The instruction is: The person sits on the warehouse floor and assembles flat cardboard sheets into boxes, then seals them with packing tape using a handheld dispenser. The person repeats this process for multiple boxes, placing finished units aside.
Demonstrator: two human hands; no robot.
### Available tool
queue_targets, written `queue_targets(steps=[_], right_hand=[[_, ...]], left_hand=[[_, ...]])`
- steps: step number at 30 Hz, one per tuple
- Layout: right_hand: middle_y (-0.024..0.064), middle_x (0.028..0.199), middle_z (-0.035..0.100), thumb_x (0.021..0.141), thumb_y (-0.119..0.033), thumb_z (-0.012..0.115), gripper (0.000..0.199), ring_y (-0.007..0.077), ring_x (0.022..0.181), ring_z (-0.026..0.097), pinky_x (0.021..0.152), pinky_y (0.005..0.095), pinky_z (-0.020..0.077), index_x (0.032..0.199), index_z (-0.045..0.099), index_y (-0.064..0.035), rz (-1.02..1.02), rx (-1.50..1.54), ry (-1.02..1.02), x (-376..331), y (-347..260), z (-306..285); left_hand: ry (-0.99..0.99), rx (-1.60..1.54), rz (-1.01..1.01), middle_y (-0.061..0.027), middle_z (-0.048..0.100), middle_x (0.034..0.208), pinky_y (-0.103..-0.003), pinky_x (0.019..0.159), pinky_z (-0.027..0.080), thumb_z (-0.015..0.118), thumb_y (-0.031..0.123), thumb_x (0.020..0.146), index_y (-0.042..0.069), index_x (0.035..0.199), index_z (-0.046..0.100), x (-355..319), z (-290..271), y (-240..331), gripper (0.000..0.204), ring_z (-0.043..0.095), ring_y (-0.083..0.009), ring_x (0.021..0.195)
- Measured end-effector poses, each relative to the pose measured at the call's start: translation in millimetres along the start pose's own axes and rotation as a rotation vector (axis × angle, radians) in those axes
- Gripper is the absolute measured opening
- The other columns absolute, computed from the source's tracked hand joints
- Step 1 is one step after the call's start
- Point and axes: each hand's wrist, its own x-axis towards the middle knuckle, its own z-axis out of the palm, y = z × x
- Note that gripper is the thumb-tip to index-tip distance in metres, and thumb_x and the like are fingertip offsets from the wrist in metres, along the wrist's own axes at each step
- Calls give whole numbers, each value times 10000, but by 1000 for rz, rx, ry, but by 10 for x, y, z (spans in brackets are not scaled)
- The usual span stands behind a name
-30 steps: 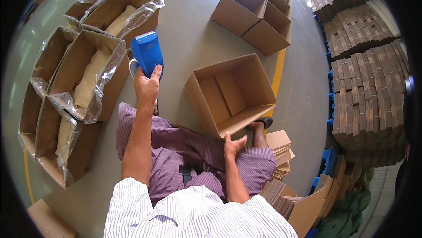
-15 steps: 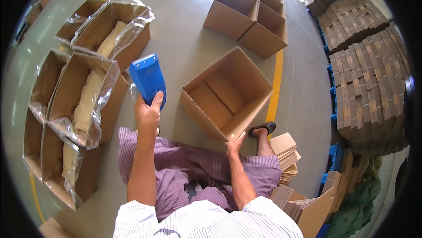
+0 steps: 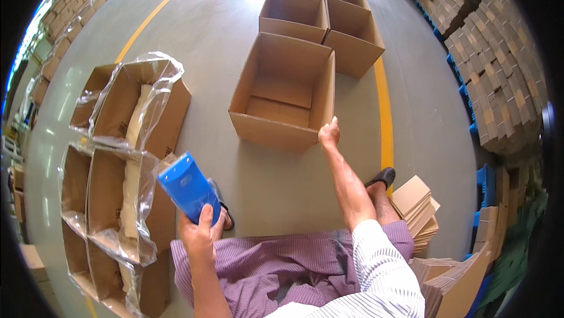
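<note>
My left hand [image 3: 198,239] is closed around a blue tape dispenser [image 3: 189,187], held up beside the bagged cartons with its broad end pointing away. A strip of clear tape seems to show at that end. At the near right corner of an open cardboard box [image 3: 276,134], my right hand [image 3: 330,132] grips the upper edge with its thumb up. The box is upright, its mouth facing up and its inside bare, with flaps folded shut at the bottom. It sits just short of a double row of open cardboard boxes [image 3: 294,27].
Cartons with clear plastic liners [image 3: 167,121] stand on the left, pale contents inside. A yellow line [image 3: 383,118] runs along the right floor. Folded cardboard pieces [image 3: 416,206] lie by my right foot. Tall stacks of flattened cartons [image 3: 499,77] sit on blue pallets [image 3: 486,186].
My right hand has moved the box away from me and turned it square toward the row. My left hand with the tape dispenser has come lower and nearer my body.
</note>
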Motion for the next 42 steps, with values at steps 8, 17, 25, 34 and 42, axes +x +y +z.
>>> queue_targets(steps=[8, 17, 25, 34, 42], right_hand=[[285, 1134, 639, 859, -96, 468, 561, 419, 1042, 636, 924, 471, 500, 1409, 405, -6, 57, 50, -93, 705, -570, 303], [309, 1237, 577, 924, -219, 466, 564, 437, 1138, 577, 994, 474, 455, 1423, 371, 24, 18, 164, -124, 994, -672, 392], [147, 1200, 631, 963, -482, 541, 549, 277, 1093, 599, 898, 391, 481, 1272, 528, -29, -305, 170, -708, 494, 605, -491], [178, 1096, 671, 877, -274, 607, 360, 346, 1039, 635, 905, 415, 486, 1138, 630, -26, 281, -82, -303, -457, 3666, -2483], [176, 1125, 656, 840, -268, 690, 489, 328, 1041, 630, 885, 430, 495, 1230, 528, -20, 818, -146, 298, -1230, 5166, -2387]], left_hand=[[34, 201, -23, -82, 626, 1081, -323, 905, 467, 764, 225, 850, -13, 1199, 552, 44, 239, -104, 473, 595, -174, 963], [-16, 219, -22, -93, 647, 1044, -322, 891, 470, 742, 193, 864, -20, 1142, 580, 16, 359, -235, 386, 603, -171, 946], [-211, 228, -39, -85, 645, 1056, -318, 892, 480, 734, 184, 877, -18, 1160, 574, -115, 742, -173, 383, 613, -168, 942], [-527, 618, -106, -53, 636, 977, -266, 785, 493, 728, 167, 870, -3, 1118, 569, -362, 1107, -952, 340, 592, -127, 842], [-771, 1153, -76, -70, 500, 675, -328, 536, 400, 721, 163, 779, 11, 901, 536, -176, 1023, -1891, 268, 491, -172, 582]])
